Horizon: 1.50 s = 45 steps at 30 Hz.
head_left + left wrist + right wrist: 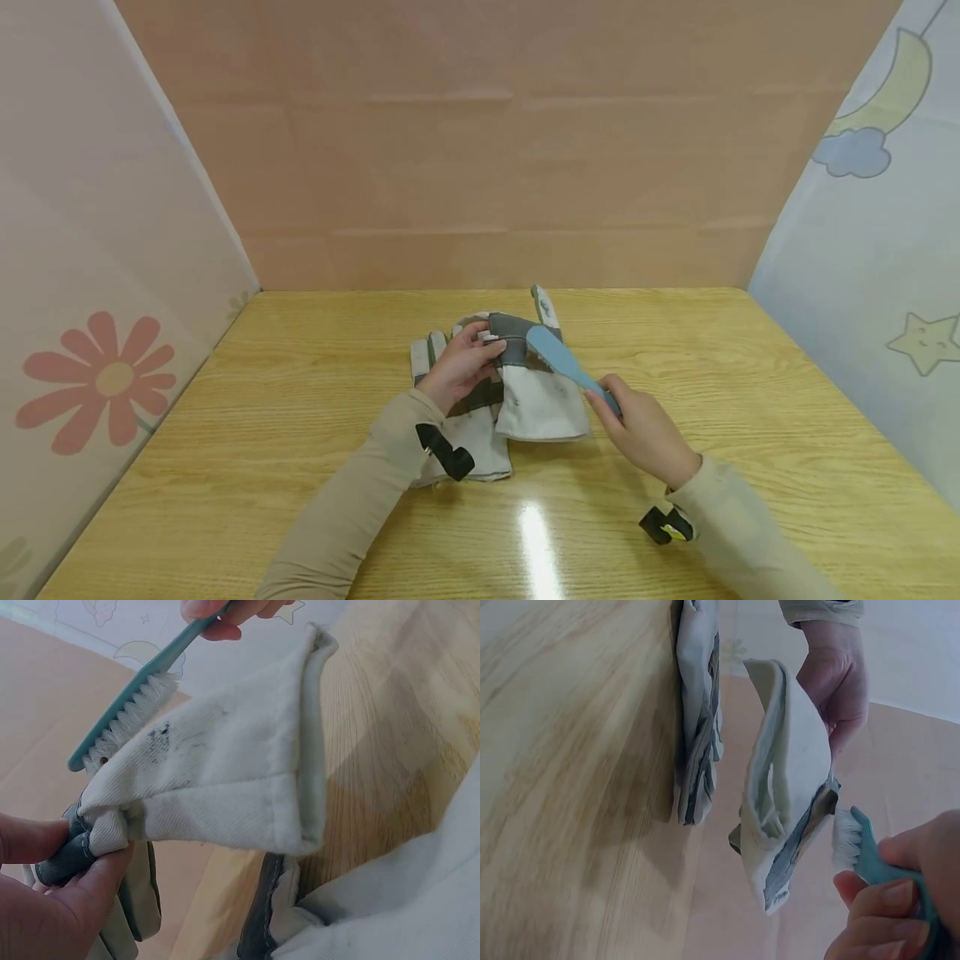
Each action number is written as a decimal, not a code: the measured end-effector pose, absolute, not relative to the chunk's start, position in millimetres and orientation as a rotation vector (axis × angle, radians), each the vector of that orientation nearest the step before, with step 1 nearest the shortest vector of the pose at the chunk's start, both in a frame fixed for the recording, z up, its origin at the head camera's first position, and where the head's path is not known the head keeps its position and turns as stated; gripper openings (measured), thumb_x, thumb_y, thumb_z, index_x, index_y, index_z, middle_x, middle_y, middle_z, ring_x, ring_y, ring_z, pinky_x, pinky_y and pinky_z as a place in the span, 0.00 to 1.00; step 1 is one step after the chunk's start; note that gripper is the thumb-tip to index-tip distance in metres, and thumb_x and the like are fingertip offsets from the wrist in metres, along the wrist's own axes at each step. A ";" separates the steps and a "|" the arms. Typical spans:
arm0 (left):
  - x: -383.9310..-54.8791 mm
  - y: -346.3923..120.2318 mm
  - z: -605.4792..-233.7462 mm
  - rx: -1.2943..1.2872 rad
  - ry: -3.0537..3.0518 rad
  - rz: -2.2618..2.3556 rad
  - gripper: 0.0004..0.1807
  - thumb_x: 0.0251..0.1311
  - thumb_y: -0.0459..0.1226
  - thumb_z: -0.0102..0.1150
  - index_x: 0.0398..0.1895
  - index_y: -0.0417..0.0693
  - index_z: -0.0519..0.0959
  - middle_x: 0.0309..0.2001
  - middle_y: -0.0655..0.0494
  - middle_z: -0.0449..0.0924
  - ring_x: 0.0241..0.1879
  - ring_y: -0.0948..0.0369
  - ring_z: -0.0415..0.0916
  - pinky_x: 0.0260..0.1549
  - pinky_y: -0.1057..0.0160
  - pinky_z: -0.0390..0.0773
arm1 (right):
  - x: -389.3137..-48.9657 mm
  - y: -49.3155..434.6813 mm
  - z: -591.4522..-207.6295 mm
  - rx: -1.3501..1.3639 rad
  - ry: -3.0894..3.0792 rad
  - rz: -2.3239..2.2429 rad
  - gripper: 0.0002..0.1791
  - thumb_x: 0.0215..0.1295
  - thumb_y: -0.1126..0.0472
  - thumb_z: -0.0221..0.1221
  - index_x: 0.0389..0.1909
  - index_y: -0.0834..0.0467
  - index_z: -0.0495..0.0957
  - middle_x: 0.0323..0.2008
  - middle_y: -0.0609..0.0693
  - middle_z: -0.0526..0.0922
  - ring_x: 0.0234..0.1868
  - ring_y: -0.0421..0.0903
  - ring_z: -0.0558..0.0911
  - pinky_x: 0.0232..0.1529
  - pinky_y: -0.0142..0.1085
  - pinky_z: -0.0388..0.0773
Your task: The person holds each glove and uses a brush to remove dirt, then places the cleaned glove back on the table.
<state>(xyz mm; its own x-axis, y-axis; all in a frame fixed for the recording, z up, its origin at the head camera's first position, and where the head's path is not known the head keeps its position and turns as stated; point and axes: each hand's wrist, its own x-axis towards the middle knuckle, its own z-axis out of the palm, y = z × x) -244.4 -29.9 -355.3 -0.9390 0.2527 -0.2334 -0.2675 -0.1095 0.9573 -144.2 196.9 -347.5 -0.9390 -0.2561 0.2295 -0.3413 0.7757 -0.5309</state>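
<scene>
My left hand (467, 367) pinches a white and grey work glove (542, 404) at its grey band, holding it raised with the cuff toward me. Dark smudges mark the white cuff in the left wrist view. In my right hand (643, 429) is the handle of a blue scrub brush (558, 357). Its white bristles (135, 716) face the glove, right at the cloth near the grey band in the left wrist view. A second work glove (476, 446) lies flat on the table under my left hand and wrist, its fingers pointing away.
The wooden table (262, 417) reaches back to a plain orange-brown wall (510, 167). Pale panels stand on both sides, a flower (112, 379) printed on the left one and a moon (896, 87) on the right. Each wrist wears a small black camera mount (446, 452).
</scene>
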 end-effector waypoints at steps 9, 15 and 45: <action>-243.8 -26.8 -356.1 -0.002 1.835 2.102 0.27 0.66 0.31 0.50 0.67 0.49 0.60 0.58 0.40 0.72 0.50 0.55 0.77 0.50 0.59 0.76 | -145.5 191.5 -346.1 0.524 -2.763 0.896 0.10 0.72 0.58 0.47 0.35 0.61 0.69 0.14 0.43 0.58 0.13 0.31 0.54 0.14 0.27 0.57; -243.1 -26.6 -357.0 -0.017 1.833 2.109 0.28 0.65 0.31 0.50 0.68 0.50 0.60 0.47 0.49 0.77 0.37 0.65 0.76 0.39 0.67 0.75 | -146.1 185.4 -346.1 0.524 -2.790 0.923 0.10 0.72 0.58 0.48 0.36 0.61 0.70 0.14 0.43 0.59 0.13 0.31 0.55 0.15 0.27 0.58; -242.5 -27.6 -351.0 -0.024 1.819 2.110 0.28 0.66 0.31 0.49 0.69 0.49 0.58 0.54 0.43 0.73 0.43 0.60 0.76 0.52 0.57 0.74 | -143.8 190.8 -347.5 0.505 -2.812 0.901 0.09 0.72 0.58 0.48 0.34 0.60 0.69 0.14 0.43 0.58 0.13 0.32 0.55 0.14 0.27 0.57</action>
<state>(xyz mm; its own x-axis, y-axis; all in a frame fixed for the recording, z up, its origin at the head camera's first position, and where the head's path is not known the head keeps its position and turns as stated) -242.5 -27.6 -351.0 -0.9374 0.2525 -0.2398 -0.2744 -0.1116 0.9551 -143.8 190.8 -347.5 -0.9329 -0.2709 0.2374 -0.3584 0.7635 -0.5372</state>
